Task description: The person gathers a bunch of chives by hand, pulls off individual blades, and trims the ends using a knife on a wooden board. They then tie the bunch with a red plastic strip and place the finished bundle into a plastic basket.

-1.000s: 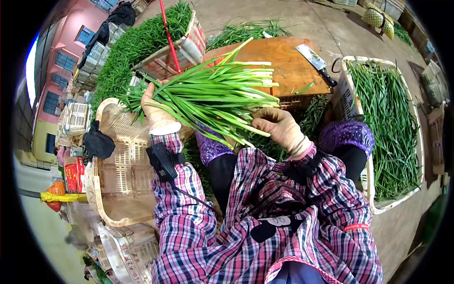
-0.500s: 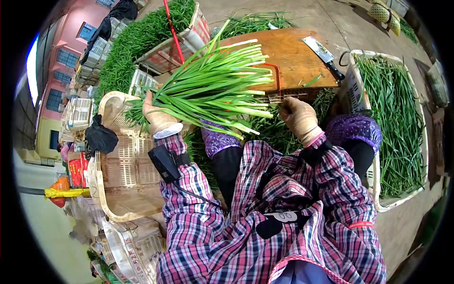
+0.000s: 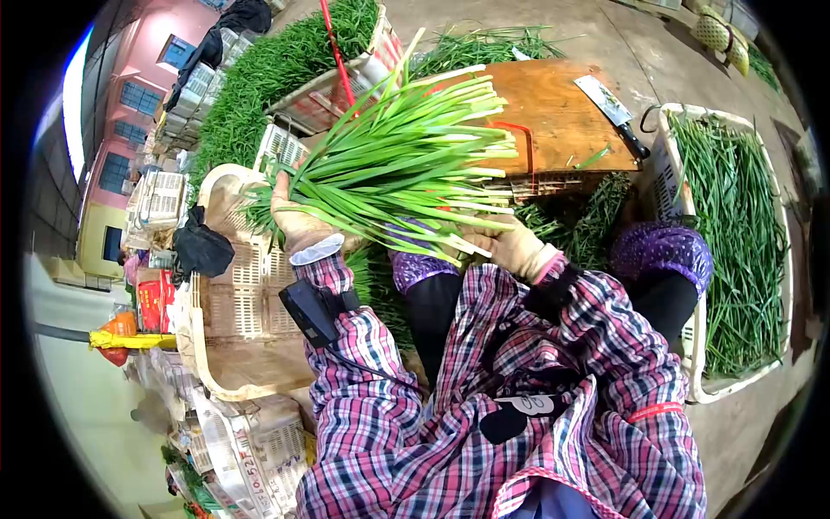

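1 knife (image 3: pixel 604 99) on board (image 3: pixel 546 97) partly behind stalks (image 3: pixel 406 164); left hand (image 3: pixel 300 227) clasped round them, right hand (image 3: pixel 516 248) grip unclear

An orange-brown wooden board (image 3: pixel 558 95) bore a knife, and a concrete floor (image 3: pixel 627 39) spread around it.
Near the board's right edge the knife (image 3: pixel 610 102) lay slanted, its black handle toward the right-hand crate; a narrow green leaf scrap (image 3: pixel 594 159) lay close to the near edge, and a thin red strip (image 3: pixel 528 138) ran to that edge. On the floor just beyond the board sprawled loose green leaves (image 3: pixel 488 45), while the white crate (image 3: pixel 667 177) stood just beside its right end.
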A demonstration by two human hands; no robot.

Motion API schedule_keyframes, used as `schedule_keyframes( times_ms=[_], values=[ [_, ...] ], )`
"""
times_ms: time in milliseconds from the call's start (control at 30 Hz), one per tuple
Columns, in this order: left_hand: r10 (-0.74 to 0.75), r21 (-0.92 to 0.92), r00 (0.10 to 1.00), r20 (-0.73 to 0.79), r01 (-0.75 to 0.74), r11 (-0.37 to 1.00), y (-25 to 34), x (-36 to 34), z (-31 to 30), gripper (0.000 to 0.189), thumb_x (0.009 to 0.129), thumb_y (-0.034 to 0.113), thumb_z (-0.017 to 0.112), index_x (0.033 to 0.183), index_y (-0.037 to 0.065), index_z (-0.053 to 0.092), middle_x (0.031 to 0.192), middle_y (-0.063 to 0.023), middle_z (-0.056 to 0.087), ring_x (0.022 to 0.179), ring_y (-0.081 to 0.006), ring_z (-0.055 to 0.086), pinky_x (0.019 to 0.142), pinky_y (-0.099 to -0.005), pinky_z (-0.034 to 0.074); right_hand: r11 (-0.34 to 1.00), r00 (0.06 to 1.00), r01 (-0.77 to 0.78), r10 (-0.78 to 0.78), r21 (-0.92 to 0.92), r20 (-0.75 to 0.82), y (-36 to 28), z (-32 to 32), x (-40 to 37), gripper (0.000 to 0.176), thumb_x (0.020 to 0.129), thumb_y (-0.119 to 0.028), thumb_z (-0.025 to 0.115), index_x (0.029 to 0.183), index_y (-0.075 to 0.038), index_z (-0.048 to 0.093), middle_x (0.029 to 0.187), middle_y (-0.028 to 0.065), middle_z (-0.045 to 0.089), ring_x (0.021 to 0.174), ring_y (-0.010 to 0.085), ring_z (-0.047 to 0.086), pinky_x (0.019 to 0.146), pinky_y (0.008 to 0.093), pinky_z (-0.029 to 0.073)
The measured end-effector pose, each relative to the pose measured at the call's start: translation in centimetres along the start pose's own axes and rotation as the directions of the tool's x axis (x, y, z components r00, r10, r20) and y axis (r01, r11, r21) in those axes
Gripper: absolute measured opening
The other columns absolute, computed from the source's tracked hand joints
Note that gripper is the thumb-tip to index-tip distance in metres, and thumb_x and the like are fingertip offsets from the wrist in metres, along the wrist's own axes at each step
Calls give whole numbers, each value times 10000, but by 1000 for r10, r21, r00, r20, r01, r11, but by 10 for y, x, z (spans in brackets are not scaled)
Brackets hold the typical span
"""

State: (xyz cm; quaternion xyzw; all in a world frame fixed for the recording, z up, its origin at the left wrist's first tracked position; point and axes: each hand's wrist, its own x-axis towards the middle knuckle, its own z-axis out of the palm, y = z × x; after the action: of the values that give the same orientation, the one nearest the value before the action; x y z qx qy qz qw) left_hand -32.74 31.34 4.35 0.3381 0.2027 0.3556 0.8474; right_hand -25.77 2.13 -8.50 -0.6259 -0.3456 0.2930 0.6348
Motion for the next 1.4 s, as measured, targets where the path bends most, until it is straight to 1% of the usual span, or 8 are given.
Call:
schedule_keyframes(
  times_ms=[133, 300, 400, 500, 700, 1033, 1333, 1400],
  values=[
    [-48, -4, 999, 21, 48, 999, 5, -9, 0, 302, 893, 328, 474, 954, 63, 604, 1002, -139, 649, 912, -307, 609, 848, -471, 484, 922, 987, -70, 120, -382, 108, 4, -43, -33, 185, 837, -222, 645, 963, -90, 675, 790, 110, 664, 705, 225, 622, 662, 339, 497],
    [-23, -70, 999, 44, 26, 997, 4, -3, -13, 341, 893, 270, 486, 1071, 18, 632, 1025, -165, 659, 927, -319, 631, 856, -476, 499, 327, 999, 30, 7, -945, 34, 8, -80, -68, 329, 811, -257, 628, 1095, -91, 616, 886, 120, 656, 813, 292, 634, 702, 377, 502],
    [-108, -127, 992, 61, 115, 985, 0, 6, -26, 372, 897, 323, 471, 1077, 38, 628, 1048, -157, 652, 935, -324, 626, 858, -479, 495, 971, 974, -206, 192, -119, -122, -37, -46, -58, 402, 858, -212, 617, 1235, -97, 540, 819, 82, 650, 685, 176, 616, 604, 278, 490],
    [-39, -133, 999, -13, 37, 990, -11, 5, -22, 396, 915, 337, 426, 1071, 35, 629, 1038, -149, 655, 945, -316, 624, 875, -473, 487, 767, 935, -334, 342, 548, 92, -96, -16, -44, 360, 897, -187, 577, 1234, -72, 528, 776, 50, 634, 547, 79, 546, 443, 196, 417],
    [-41, 7, 999, -3, 42, 999, -23, -17, -6, 342, 934, 350, 367, 943, 79, 575, 933, -95, 638, 861, -278, 607, 812, -434, 491, 454, 940, -224, 333, 862, 69, -79, 23, -4, 292, 878, -308, 613, 1035, -68, 557, 743, 79, 633, 498, 104, 542, 374, 211, 392],
    [0, -167, 997, 78, 14, 986, -37, -17, -6, 270, 903, 325, 500, 963, 71, 571, 952, -51, 624, 951, -236, 591, 888, -413, 477, 520, 969, -243, 177, 819, 175, -63, 19, -26, 224, 899, -279, 580, 939, -59, 587, 684, 38, 596, 526, 115, 544, 451, 233, 412],
    [-10, -297, 990, 141, 52, 953, -27, -33, 25, 263, 898, 305, 514, 988, 62, 556, 916, -64, 621, 1146, -305, 508, 1031, -464, 361, 799, 839, -534, 461, 275, 289, -68, -49, -78, 112, 868, -146, 647, 839, -38, 642, 678, 44, 643, 542, 102, 580, 464, 224, 434],
    [-2, -314, 993, 116, 38, 949, -25, -24, 20, 254, 899, 293, 516, 998, 61, 546, 879, -73, 607, 1148, -328, 498, 1044, -501, 341, 827, 874, -325, 448, -458, 188, -59, -75, -91, 239, 817, -276, 662, 893, -51, 640, 712, 122, 650, 653, 235, 627, 562, 352, 479]
  ],
)
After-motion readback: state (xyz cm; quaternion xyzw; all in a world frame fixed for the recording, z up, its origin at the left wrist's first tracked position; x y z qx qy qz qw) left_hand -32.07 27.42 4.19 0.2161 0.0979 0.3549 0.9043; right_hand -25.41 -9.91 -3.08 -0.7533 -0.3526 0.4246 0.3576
